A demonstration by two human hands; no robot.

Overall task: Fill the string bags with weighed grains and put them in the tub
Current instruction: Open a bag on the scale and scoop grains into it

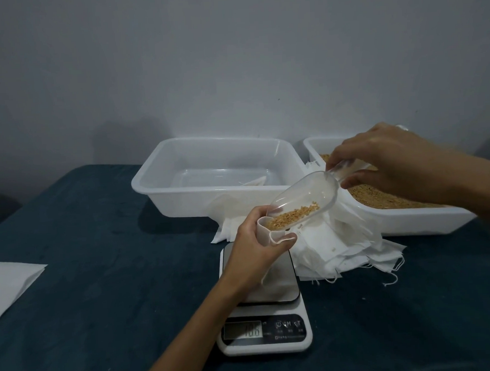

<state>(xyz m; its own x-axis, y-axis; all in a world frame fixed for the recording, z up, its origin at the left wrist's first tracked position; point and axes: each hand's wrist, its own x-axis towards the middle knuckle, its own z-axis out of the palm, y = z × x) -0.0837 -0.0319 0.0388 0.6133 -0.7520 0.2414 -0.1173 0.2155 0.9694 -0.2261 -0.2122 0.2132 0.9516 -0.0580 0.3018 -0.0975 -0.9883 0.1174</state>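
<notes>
Your left hand (255,241) is curled round the neck of a small white string bag (264,232), holding its mouth open just above the scale (262,298). Your right hand (390,160) pinches the handle of the clear scoop (304,199), fingers and thumb closed on it, up over the grain tub (410,219) on the right.

Here is the line that matters: the scoop's long axis runs down and to the left, from your right hand at the high end to the bag mouth at the low end. Its lip sits right at the bag's opening, and the grains (292,215) have gathered in the low end there, touching or nearly touching the cloth. Tip a little more, I'd say, and they slide in; swing the lip off the mouth and they land on the scale plate or the blue surface (86,264).

The empty tub (209,176) waits behind your left hand, with what looks like one bag lying inside. A heap of spare bags (341,251) lies between the two tubs, just right of the scale. The scale's display is lit but too blurred to read.
</notes>
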